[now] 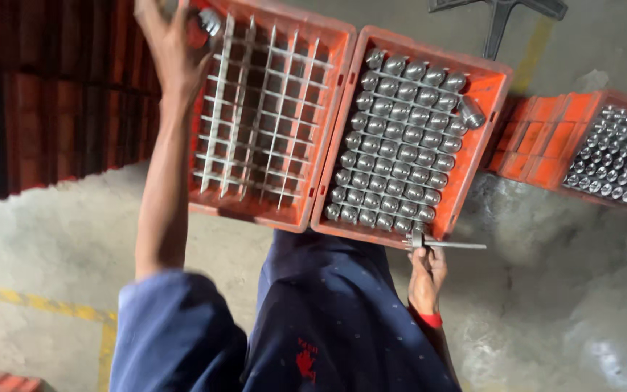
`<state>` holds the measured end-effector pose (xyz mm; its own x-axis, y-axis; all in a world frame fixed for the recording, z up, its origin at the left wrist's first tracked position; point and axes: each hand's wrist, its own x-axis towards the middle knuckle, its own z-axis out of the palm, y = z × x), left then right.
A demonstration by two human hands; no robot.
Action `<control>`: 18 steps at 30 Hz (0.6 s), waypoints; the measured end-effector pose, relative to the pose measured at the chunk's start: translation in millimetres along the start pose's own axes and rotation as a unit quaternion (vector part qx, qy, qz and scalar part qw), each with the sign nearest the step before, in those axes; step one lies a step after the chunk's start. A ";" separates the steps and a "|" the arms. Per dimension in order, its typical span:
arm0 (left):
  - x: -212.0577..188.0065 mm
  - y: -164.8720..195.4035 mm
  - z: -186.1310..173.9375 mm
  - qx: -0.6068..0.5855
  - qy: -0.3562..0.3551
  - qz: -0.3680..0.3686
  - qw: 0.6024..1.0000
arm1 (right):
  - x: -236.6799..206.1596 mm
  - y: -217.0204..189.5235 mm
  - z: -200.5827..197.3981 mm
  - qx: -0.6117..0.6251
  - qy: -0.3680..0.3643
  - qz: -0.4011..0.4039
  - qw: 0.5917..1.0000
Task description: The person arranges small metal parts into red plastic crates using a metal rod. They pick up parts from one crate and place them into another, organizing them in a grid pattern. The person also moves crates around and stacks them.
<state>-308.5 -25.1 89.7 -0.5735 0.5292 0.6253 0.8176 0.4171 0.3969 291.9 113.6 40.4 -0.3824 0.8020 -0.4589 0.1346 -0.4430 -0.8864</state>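
Left hand [172,43] outstretched, gripping a metal cylinder [209,22] over the empty crate [321,109]; right hand [427,279] clutching a metal tool [444,245].

Grey concrete floor [582,290], yellow floor line [38,301]

Three orange crates show: a left crate [270,109] with a bare metal grid, a middle crate [411,138] packed with round metal parts, roughly forty-five, and a right crate [604,152] of smaller parts too many to count. Two hands: left hand [172,43] and right hand [427,279].
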 end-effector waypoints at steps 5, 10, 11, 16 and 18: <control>-49.8 60.7 -36.4 -0.505 -0.039 -0.387 0.770 | 15.0 5.9 13.8 -0.013 -0.038 -0.081 0.996; -130.0 177.6 50.3 -0.414 -0.248 -0.513 0.710 | 47.1 -26.0 58.4 0.009 -0.135 -0.049 0.990; -147.1 203.2 56.1 -0.368 -0.270 -0.445 0.771 | 51.9 -37.3 65.8 0.016 -0.155 -0.050 0.987; -194.5 304.7 41.3 -0.342 -0.302 -0.326 0.828 | 55.4 -90.6 75.6 -0.048 -0.215 -0.114 0.969; -194.9 322.6 32.5 -0.338 -0.342 -0.339 0.809 | 53.5 -99.4 71.4 -0.057 -0.241 -0.125 0.961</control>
<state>65.3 30.3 74.1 -0.6063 0.7297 -0.3161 0.0127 0.4063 0.9137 192.9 171.9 108.3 -0.7912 0.5866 -0.1726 0.0723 -0.1906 -0.9790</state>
